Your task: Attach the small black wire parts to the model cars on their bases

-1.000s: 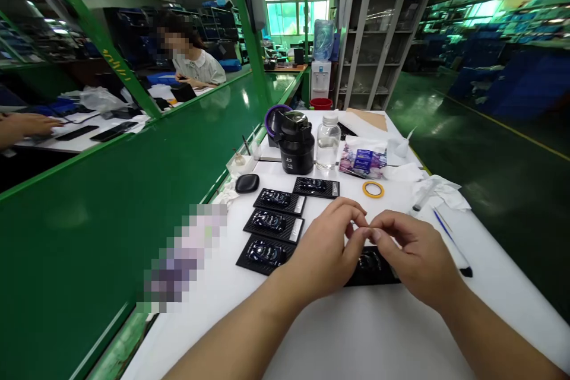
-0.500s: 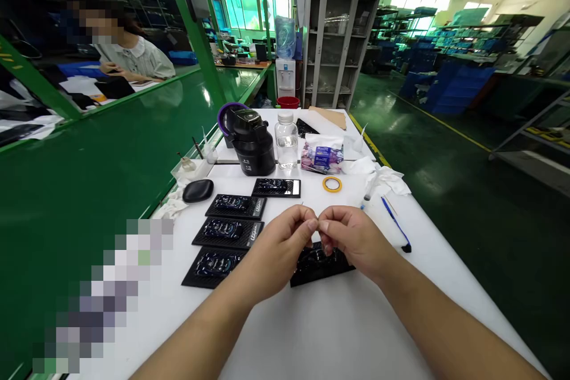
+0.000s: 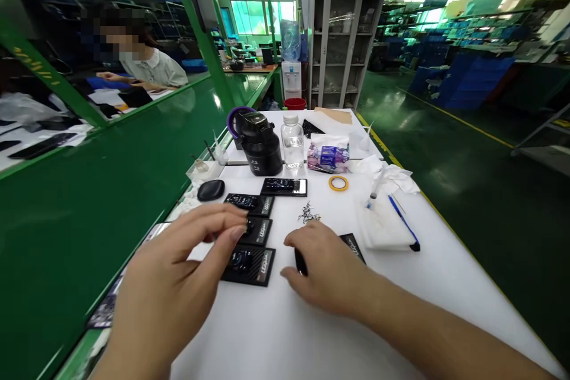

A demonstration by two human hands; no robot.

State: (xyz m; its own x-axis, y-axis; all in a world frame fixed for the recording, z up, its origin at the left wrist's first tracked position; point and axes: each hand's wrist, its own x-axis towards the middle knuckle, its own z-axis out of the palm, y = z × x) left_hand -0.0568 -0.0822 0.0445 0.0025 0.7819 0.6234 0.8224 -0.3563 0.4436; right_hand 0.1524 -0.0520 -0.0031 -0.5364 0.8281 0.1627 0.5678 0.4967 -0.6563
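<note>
My left hand (image 3: 178,267) is raised at the left, in front of the row of black panels, with thumb and fingertips pinched together. Whatever the pinch holds, if anything, is too small to make out. Behind it lie several black rectangular panels with glossy raised centres, such as the near panel (image 3: 262,267) and the far panel (image 3: 282,186). My right hand (image 3: 327,261) hovers with thumb and fingers apart over another black panel (image 3: 354,246), hiding most of it. Just beyond that hand is a small heap of thin dark scraps (image 3: 308,214).
Farther back stand a black jug (image 3: 262,151), a clear bottle (image 3: 293,145) and a tissue pack (image 3: 328,154). Yellow tape (image 3: 338,183) lies mid-table. At right, a syringe (image 3: 373,195) and blue pen-like tool (image 3: 403,219) rest by a white cloth (image 3: 383,228). Another person (image 3: 151,68) sits at left.
My hands have parted from touching each other. The left moved left in front of the panel row; the right opened and lowered over the right panel. The dark scraps came into view.
</note>
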